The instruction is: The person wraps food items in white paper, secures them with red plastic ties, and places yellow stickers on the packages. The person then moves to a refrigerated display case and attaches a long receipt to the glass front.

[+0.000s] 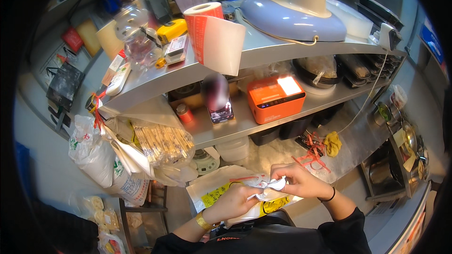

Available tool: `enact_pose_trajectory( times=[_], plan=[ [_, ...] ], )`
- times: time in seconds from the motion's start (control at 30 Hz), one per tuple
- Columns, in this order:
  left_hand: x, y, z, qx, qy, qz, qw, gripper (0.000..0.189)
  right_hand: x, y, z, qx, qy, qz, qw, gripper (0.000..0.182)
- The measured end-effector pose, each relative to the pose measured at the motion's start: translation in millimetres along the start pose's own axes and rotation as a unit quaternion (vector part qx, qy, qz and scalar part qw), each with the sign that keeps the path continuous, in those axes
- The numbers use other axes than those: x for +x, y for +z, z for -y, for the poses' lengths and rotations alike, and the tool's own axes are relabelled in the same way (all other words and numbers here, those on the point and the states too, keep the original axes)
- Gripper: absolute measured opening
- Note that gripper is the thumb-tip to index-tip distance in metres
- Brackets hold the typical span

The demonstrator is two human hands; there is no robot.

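Close before my body, my left hand (233, 201) and my right hand (300, 181) pinch a crumpled white sheet or bag opening (271, 191) from its two sides. Whether it is paper or thin plastic, I cannot tell. Under and around the hands lie white bags with yellow printed bands (216, 194), on top of a brown paper sheet (197, 183). Part of the yellow print (273, 206) also shows below my right hand. The left fingertips are partly hidden by the white material.
A steel shelf (215, 134) crosses ahead, carrying an orange label printer (275, 102) and a phone (221, 112). Wrapped chopsticks (164, 144) hang at the left. Red ribbon (314, 155) and a yellow cloth (332, 143) lie on the counter. Overhead, a sticker roll (219, 38) overhangs the upper shelf.
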State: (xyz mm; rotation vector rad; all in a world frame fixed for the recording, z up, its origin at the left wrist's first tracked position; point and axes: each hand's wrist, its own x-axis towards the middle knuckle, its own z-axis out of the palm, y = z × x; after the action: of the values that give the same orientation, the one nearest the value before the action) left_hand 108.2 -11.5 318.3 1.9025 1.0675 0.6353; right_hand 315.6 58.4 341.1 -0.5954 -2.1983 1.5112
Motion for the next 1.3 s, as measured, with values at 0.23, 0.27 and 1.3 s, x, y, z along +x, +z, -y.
enact_pose_trajectory(
  times=[0.23,0.27,1.3],
  plan=[
    [-1,-13,5,-0.014,0.001,0.083,0.996,0.011,2,4,-8,0.276,0.164,0.068,0.945,0.013],
    [-1,-15,5,-0.021,-0.002,0.087,0.996,0.011,3,6,-9,0.299,0.165,0.065,0.938,0.015],
    [-9,-36,21,0.068,0.059,-0.017,0.996,0.067,7,22,6,0.268,0.046,0.021,0.962,0.027]
  ],
)
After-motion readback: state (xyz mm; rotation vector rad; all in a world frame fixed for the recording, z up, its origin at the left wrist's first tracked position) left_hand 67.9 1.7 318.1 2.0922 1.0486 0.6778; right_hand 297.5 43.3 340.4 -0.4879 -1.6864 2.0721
